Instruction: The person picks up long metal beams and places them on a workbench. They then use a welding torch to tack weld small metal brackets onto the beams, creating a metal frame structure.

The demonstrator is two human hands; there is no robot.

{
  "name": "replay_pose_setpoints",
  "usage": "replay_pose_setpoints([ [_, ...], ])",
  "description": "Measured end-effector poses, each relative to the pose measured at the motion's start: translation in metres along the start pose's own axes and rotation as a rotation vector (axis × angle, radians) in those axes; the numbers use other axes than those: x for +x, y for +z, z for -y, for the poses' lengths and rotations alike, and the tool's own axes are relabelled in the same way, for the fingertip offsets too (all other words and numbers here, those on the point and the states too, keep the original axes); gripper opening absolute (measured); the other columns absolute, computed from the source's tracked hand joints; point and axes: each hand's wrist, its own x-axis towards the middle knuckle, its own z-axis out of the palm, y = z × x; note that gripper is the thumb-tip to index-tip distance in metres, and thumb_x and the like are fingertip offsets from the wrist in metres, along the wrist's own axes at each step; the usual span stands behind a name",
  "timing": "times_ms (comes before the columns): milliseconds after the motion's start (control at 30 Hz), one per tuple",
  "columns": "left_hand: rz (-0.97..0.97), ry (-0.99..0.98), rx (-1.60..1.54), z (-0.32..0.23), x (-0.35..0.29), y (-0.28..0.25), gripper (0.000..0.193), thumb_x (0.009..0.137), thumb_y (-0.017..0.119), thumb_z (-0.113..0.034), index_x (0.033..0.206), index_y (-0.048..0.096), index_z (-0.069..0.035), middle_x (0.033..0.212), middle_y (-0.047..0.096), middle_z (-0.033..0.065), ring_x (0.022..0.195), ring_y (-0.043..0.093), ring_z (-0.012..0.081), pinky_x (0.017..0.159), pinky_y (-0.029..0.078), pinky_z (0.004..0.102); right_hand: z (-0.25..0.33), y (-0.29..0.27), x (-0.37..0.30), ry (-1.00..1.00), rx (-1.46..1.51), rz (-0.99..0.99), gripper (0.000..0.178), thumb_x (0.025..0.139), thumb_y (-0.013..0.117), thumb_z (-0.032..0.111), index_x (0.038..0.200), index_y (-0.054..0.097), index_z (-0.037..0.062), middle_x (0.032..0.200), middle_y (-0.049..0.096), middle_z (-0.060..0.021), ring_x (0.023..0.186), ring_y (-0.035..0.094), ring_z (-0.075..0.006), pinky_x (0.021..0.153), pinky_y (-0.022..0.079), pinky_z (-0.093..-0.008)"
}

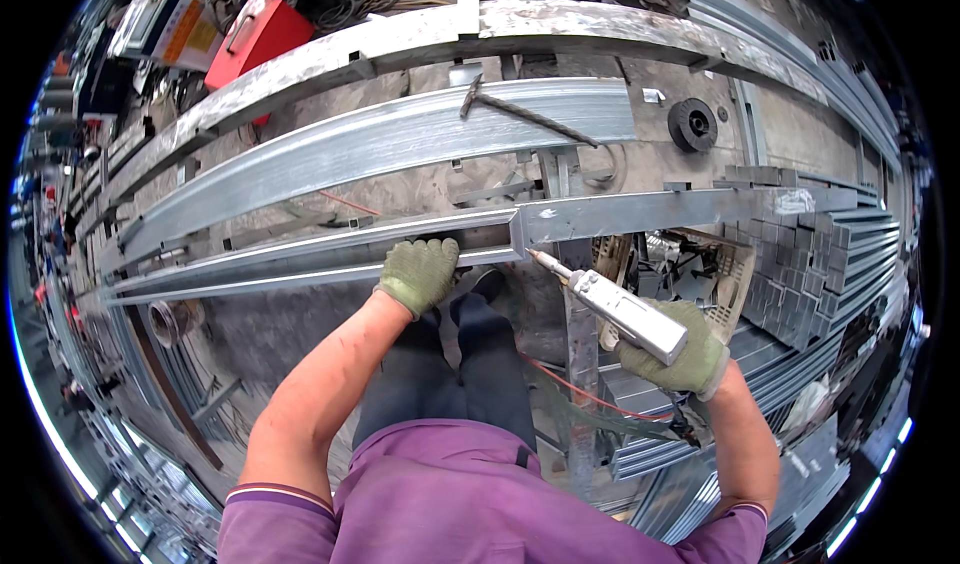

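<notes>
My right hand (690,352), in a green work glove, grips a silver welding gun (630,309) with a narrow copper-coloured tip. That tip points left and sits close to the end corner of a long metal frame (300,249); whether it touches cannot be made out. The gloved fingers of my left hand (420,272) are wrapped over the frame's near rail, a little left of the corner. Against the frame's right end lies a flat metal bar (660,211). Beyond the frame, a hammer (530,114) with a ribbed handle rests across a wide galvanised sheet profile (390,149).
A long steel beam (400,46) spans the far side. Stacked square tubes (800,274) lie at the right, behind a beige plastic crate (735,294) of dark parts. A black spool (692,125) is on the floor, a red box (258,39) far left. A red hose (570,384) runs below the gun.
</notes>
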Motion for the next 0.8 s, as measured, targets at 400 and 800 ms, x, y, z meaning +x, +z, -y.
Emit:
replay_pose_setpoints([
  [400, -0.025, -0.058, -0.038, -0.002, -0.003, 0.004, 0.031, 0.091, 0.074, -0.038, 0.105, 0.069, -0.011, 0.092, 0.076, 0.0116, 0.084, 0.076, 0.0329, 0.073, 0.061, 0.0493, -0.015, 0.003, 0.024, -0.016, -0.055, 0.123, 0.027, 0.086, 0.077, 0.029, 0.1, 0.067, 0.0081, 0.083, 0.069, -0.0143, 0.075, 0.07, -0.0397, 0.066, 0.056, -0.0456],
  [800, -0.025, -0.062, -0.041, -0.003, -0.004, 0.005, 0.03, 0.092, 0.073, -0.037, 0.106, 0.069, -0.011, 0.093, 0.075, 0.0109, 0.089, 0.076, 0.0322, 0.076, 0.061, 0.0489, -0.009, 0.001, 0.03, 0.054, -0.043, 0.165, 0.029, 0.086, 0.076, 0.03, 0.103, 0.069, 0.0084, 0.087, 0.071, -0.0154, 0.079, 0.07, -0.0406, 0.069, 0.057, -0.0456],
])
